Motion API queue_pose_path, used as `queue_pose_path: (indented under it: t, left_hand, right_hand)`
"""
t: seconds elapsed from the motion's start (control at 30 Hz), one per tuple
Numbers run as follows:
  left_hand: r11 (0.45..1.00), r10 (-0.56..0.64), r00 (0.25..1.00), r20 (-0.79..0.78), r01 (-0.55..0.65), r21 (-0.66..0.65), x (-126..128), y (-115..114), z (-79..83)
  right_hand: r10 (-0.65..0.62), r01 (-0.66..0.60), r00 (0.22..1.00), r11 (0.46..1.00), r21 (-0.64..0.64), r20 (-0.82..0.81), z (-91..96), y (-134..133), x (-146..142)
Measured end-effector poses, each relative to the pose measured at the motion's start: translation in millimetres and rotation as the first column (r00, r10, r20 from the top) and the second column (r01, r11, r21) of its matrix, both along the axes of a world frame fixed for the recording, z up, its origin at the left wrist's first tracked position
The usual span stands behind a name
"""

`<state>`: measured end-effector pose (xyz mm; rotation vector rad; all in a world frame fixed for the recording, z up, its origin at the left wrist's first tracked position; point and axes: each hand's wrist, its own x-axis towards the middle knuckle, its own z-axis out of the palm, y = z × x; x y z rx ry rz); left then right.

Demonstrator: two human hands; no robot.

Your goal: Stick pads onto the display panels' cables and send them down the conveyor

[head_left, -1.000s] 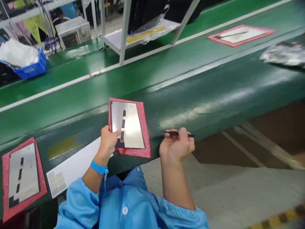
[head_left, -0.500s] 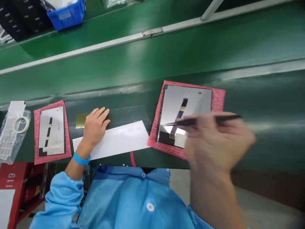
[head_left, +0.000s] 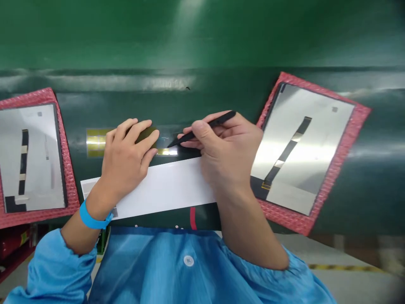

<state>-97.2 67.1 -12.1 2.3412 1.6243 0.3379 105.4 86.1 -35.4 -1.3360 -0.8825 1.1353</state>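
My left hand [head_left: 128, 158] lies flat with its fingers spread over a clear strip bearing yellow film stickers [head_left: 95, 144], hiding its middle. In my right hand [head_left: 229, 154] is a pair of black tweezers [head_left: 224, 119], pinched between thumb and fingers. Their tip points left and down at a yellow piece [head_left: 167, 151] at the strip's right part; whether it touches cannot be made out. Beneath both hands runs a white sheet [head_left: 177, 179]. Right of my right hand, a silver display panel [head_left: 319, 139] with a dark flex cable [head_left: 288, 150] rests on pink bubble wrap [head_left: 343, 169].
A second silver panel [head_left: 39, 160] with a flex cable lies on pink bubble wrap [head_left: 65, 169] at the left. Red tape [head_left: 193, 217] marks the front edge of the green bench [head_left: 126, 42].
My right hand has moved left with the tweezers, from above the right panel to the sticker strip. My left hand stays on the strip. The head view has shifted closer.
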Motion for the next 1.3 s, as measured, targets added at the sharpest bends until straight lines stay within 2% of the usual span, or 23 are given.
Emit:
queue_pose_path:
  t: [0.4,0.6,0.97,1.3]
  left_hand:
    - [1.0,0.02,1.0,-0.003,-0.02,-0.018,7,1,0.7]
    - [0.999,0.019,1.0,-0.021,-0.018,0.048,6,1,-2.1]
    - [0.998,0.015,1.0,0.004,-0.015,0.057,5,2,-3.8]
    - [0.998,0.009,1.0,-0.01,-0.008,0.059,0,4,-5.7]
  right_hand:
    - [0.117,-0.112,0.991,0.991,-0.078,0.064,9.1,0,5]
    - [0.04,-0.04,0.999,0.999,-0.026,0.015,8.6,1,4]
    - [0.06,-0.06,0.998,0.998,-0.011,0.021,5.7,3,2]
    - [-0.01,0.012,0.998,1.0,0.029,-0.066,-2.5,2,-4]
